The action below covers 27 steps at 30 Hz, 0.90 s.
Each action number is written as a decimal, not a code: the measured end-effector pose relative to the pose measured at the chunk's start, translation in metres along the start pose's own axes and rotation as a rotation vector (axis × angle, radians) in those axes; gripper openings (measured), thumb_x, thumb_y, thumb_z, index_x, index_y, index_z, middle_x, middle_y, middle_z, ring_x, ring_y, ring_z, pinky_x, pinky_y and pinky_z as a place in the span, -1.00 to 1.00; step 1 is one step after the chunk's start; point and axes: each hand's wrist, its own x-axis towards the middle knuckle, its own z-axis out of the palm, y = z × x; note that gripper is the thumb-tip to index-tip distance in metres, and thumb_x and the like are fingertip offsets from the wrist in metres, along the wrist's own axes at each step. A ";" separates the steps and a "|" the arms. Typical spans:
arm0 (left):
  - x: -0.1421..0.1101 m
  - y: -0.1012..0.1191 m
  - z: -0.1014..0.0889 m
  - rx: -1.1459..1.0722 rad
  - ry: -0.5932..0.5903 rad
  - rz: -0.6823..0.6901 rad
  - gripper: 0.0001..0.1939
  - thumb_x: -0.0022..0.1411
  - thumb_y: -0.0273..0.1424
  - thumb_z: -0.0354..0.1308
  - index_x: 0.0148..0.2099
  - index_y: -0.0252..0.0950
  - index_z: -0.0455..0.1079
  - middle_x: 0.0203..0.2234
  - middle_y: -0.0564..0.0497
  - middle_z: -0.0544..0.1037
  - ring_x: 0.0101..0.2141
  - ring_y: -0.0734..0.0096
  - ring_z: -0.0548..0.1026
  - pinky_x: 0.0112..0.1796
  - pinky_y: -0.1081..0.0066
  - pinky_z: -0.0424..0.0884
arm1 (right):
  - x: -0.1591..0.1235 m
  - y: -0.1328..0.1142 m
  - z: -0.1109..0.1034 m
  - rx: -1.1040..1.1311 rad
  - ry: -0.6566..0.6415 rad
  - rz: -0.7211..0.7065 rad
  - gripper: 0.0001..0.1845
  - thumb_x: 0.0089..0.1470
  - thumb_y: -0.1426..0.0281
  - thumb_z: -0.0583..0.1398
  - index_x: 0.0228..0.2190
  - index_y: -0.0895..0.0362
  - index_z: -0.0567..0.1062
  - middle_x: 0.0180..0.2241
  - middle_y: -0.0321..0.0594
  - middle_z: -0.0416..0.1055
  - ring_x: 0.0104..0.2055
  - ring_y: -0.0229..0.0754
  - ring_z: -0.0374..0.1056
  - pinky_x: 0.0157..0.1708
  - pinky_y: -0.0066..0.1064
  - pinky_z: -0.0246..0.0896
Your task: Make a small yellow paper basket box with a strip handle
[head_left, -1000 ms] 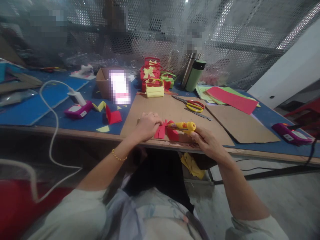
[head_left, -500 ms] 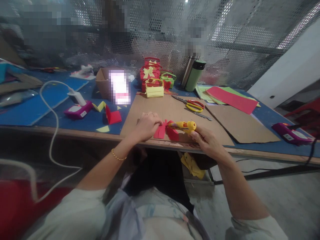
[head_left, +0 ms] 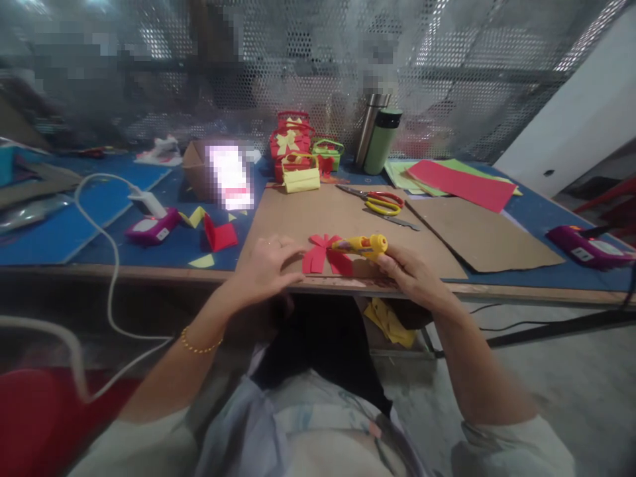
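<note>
A red paper bow [head_left: 315,256] lies on the cardboard sheet [head_left: 293,215] near the table's front edge. My right hand [head_left: 410,273] grips a yellow glue gun [head_left: 365,246], whose tip points left at the bow's middle; I cannot tell whether it touches. Just left of the bow, my left hand [head_left: 265,268] is open, thumb and fingers apart, with nothing between them. Behind the bow stands a small yellow paper bag [head_left: 301,180]. Scissors [head_left: 380,200] with red and yellow handles and a grey blade [head_left: 395,220] lie beyond the glue gun.
Red paper bags [head_left: 291,139] and a green paper bag [head_left: 326,155] stand at the back beside a green flask [head_left: 381,142]. Colored paper [head_left: 462,184] and a cardboard piece [head_left: 489,232] lie right. On the left are a lit phone [head_left: 229,177], a purple device [head_left: 153,226] and a white cable [head_left: 115,265].
My left hand has let go of the bow's left side and drawn back leftward, its fingers spreading. More of the bow shows. My right hand still holds the glue gun in nearly the same place.
</note>
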 end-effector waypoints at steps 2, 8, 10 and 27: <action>-0.002 0.004 0.002 0.036 -0.017 0.001 -0.56 0.35 -0.27 0.26 0.24 -0.23 0.45 0.09 -0.16 0.58 0.13 0.01 0.45 0.17 0.03 0.25 | 0.000 0.001 0.001 0.010 0.009 -0.001 -0.50 0.38 -0.03 0.03 -0.35 0.08 0.46 -0.40 -0.17 0.49 -0.36 -0.10 0.35 -0.33 -0.30 0.23; 0.004 0.007 0.004 0.073 -0.039 0.041 -0.63 0.42 -0.22 0.16 0.18 -0.22 0.52 0.13 -0.17 0.56 0.10 0.02 0.43 0.13 0.02 0.24 | 0.001 0.001 0.001 0.025 0.012 -0.005 -0.46 0.37 -0.08 0.02 -0.38 0.06 0.46 -0.42 -0.17 0.48 -0.38 -0.12 0.34 -0.33 -0.30 0.23; 0.007 0.007 0.003 0.070 -0.047 0.073 -0.66 0.41 -0.23 0.17 0.13 -0.23 0.55 0.10 -0.16 0.58 0.08 0.04 0.43 0.13 0.04 0.25 | 0.001 0.001 0.001 0.017 0.015 -0.004 -0.45 0.37 -0.08 0.02 -0.40 0.06 0.44 -0.43 -0.18 0.47 -0.38 -0.12 0.33 -0.34 -0.31 0.23; 0.019 -0.002 0.003 0.033 0.023 0.119 -0.69 0.43 -0.38 0.05 -0.09 -0.20 0.65 -0.06 -0.10 0.68 -0.09 0.16 0.53 0.03 0.10 0.42 | 0.002 0.001 -0.001 0.039 -0.005 0.007 -0.45 0.37 -0.05 0.04 -0.22 0.12 0.58 -0.38 -0.15 0.55 -0.37 -0.10 0.39 -0.35 -0.31 0.27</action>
